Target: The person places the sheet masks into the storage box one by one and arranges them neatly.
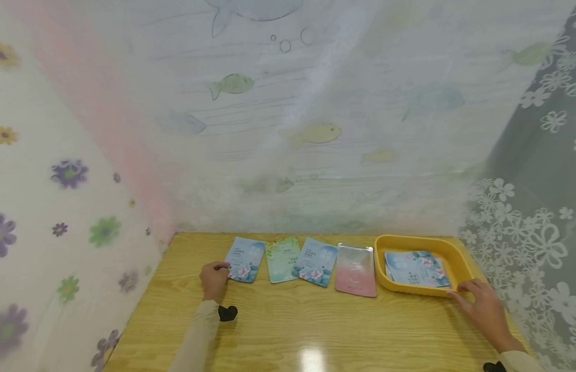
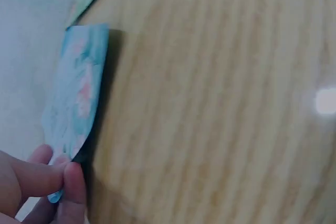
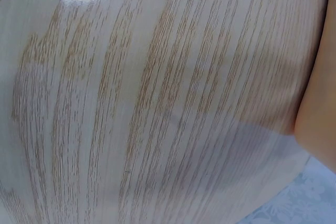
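Note:
My left hand (image 1: 214, 279) pinches the left edge of a blue sheet mask packet (image 1: 246, 259) with pink flowers. In the left wrist view, thumb and fingers hold one end of this packet (image 2: 79, 93), and its near edge stands slightly off the table. My right hand (image 1: 484, 309) grips the front right rim of a yellow plastic basket (image 1: 424, 241), thumb outside and fingers over the edge. Inside the basket lie blue flowered packets (image 1: 415, 268), overlapping. The right wrist view shows only part of the hand (image 3: 320, 108) at its right edge; the basket is out of that view.
Between the held packet and the basket lie a green packet (image 1: 283, 260), another blue packet (image 1: 314, 262) and a pink and silver packet (image 1: 355, 270) in a row. The wooden table (image 1: 288, 325) meets a fish-patterned wall covering (image 1: 315, 201) behind, with flowered panels at both sides.

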Available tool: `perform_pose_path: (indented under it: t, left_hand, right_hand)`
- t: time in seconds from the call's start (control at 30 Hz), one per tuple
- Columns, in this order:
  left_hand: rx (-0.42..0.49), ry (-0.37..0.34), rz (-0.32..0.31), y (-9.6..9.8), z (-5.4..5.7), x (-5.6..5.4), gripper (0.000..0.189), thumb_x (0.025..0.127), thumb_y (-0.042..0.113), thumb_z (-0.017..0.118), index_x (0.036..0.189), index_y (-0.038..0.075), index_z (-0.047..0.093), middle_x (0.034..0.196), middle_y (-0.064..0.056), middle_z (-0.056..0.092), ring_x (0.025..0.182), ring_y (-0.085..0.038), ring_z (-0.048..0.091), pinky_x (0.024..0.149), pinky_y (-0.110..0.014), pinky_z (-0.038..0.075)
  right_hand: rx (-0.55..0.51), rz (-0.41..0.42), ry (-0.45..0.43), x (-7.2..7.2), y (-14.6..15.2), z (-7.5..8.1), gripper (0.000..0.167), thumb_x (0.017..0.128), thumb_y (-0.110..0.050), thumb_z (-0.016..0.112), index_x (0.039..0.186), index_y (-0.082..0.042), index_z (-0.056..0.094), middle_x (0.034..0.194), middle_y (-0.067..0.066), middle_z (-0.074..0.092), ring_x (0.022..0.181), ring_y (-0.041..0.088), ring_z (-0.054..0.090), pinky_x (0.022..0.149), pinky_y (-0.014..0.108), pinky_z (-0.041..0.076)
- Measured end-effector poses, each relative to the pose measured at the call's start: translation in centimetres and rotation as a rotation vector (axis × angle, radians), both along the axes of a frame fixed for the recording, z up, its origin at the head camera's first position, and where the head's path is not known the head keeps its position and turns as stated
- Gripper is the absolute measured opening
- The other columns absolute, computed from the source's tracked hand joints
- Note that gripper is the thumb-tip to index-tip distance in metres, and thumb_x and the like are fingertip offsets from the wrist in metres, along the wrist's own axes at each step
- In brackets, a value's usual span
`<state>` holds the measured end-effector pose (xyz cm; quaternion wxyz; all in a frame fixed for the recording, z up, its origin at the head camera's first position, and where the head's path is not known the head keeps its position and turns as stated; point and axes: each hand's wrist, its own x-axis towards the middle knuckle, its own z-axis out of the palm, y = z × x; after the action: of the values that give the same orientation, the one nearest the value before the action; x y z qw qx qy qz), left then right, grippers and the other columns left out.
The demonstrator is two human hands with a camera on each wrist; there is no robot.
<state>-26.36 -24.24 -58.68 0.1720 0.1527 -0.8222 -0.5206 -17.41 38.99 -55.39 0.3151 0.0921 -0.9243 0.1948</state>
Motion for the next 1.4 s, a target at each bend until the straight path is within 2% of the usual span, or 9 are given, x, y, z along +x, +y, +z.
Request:
perform_pose_path:
  t: [0.1, 0.37, 0.53, 0.63, 0.77, 0.87, 1.07, 1.2, 1.4]
  left_hand:
    - [0.031, -0.042, -0.006, -0.3, 0.3, -0.1, 0.021, 0.083, -0.007, 0.052, 0.089, -0.007, 0.073, 0.086, -0.024, 0.068, 0.057, -0.022, 0.06, 0.047, -0.024, 0.046]
    - [0.02, -0.02, -0.012, -0.5, 1.1, 0.0, 0.019, 0.082, -0.003, 0.065, 0.1, -0.005, 0.072, 0.102, -0.027, 0.065, 0.07, -0.023, 0.063, 0.053, -0.022, 0.046]
    - [0.016, 0.034, 0.007, -0.7, 1.3, 0.2, 0.02, 0.081, -0.007, 0.065, 0.1, -0.006, 0.072, 0.104, -0.027, 0.065, 0.048, -0.012, 0.049, 0.044, -0.02, 0.038]
    - [0.029, 0.082, 0.03, -0.7, 1.5, 0.5, 0.019, 0.08, -0.007, 0.067, 0.098, -0.004, 0.073, 0.104, -0.023, 0.067, 0.059, -0.008, 0.054, 0.048, -0.015, 0.04]
    - [0.163, 0.113, 0.037, -0.8, 2.3, 0.9, 0.02, 0.081, -0.006, 0.067, 0.1, -0.003, 0.073, 0.107, -0.023, 0.066, 0.078, -0.017, 0.064, 0.057, -0.016, 0.051]
    - [0.333, 0.094, 0.02, -0.8, 3.1, 1.3, 0.023, 0.083, -0.007, 0.065, 0.106, -0.006, 0.07, 0.111, -0.026, 0.062, 0.072, -0.025, 0.067, 0.062, -0.027, 0.057]
    - [0.651, 0.013, -0.044, -0.6, 5.0, 1.6, 0.033, 0.086, -0.011, 0.06, 0.119, -0.011, 0.06, 0.123, -0.028, 0.055, 0.089, -0.026, 0.067, 0.084, -0.037, 0.054]
    - [0.711, -0.023, -0.071, 0.0, 5.2, 1.3, 0.036, 0.085, -0.009, 0.062, 0.121, -0.009, 0.06, 0.119, -0.022, 0.058, 0.083, -0.019, 0.068, 0.081, -0.032, 0.055]
    - [0.704, -0.06, -0.133, 1.3, 5.7, 1.3, 0.036, 0.086, -0.007, 0.063, 0.121, -0.009, 0.06, 0.113, -0.016, 0.062, 0.079, -0.016, 0.068, 0.077, -0.029, 0.056]
  right_hand:
    - [0.006, 0.009, 0.01, -0.1, 0.0, 0.1, 0.027, 0.056, -0.005, 0.086, 0.073, -0.003, 0.066, 0.073, 0.009, 0.059, 0.067, 0.031, 0.053, 0.06, 0.044, 0.042]
    - [-0.003, -0.005, -0.024, -0.2, 0.0, 0.3, 0.025, 0.061, -0.008, 0.086, 0.073, -0.004, 0.065, 0.074, 0.009, 0.058, 0.068, 0.032, 0.052, 0.06, 0.046, 0.041]
    - [-0.004, -0.004, -0.031, -0.1, 0.0, 0.2, 0.025, 0.06, -0.008, 0.086, 0.073, -0.004, 0.065, 0.074, 0.009, 0.058, 0.068, 0.032, 0.052, 0.06, 0.047, 0.041]
    - [-0.001, -0.003, -0.026, 0.0, 0.0, 0.1, 0.025, 0.059, -0.007, 0.086, 0.073, -0.004, 0.065, 0.073, 0.009, 0.058, 0.068, 0.032, 0.052, 0.06, 0.047, 0.041]
    - [-0.003, -0.007, -0.029, 0.0, 0.0, 0.2, 0.025, 0.06, -0.009, 0.086, 0.073, -0.004, 0.065, 0.073, 0.009, 0.058, 0.068, 0.032, 0.051, 0.06, 0.048, 0.041]
    - [-0.004, -0.01, -0.041, 0.0, 0.0, 0.3, 0.024, 0.062, -0.01, 0.086, 0.073, -0.004, 0.065, 0.073, 0.009, 0.058, 0.068, 0.032, 0.051, 0.059, 0.049, 0.042]
    - [0.006, -0.007, -0.048, 0.1, 0.0, 0.6, 0.023, 0.064, -0.011, 0.085, 0.073, -0.003, 0.065, 0.073, 0.01, 0.058, 0.067, 0.033, 0.051, 0.059, 0.05, 0.042]
    - [0.009, -0.004, -0.043, 0.1, 0.1, 0.6, 0.023, 0.063, -0.011, 0.085, 0.073, -0.003, 0.065, 0.072, 0.009, 0.057, 0.066, 0.032, 0.051, 0.057, 0.048, 0.042]
    - [0.007, -0.005, -0.048, 0.1, 0.2, 0.2, 0.023, 0.064, -0.012, 0.085, 0.073, -0.004, 0.065, 0.073, 0.009, 0.057, 0.067, 0.032, 0.052, 0.057, 0.048, 0.043]
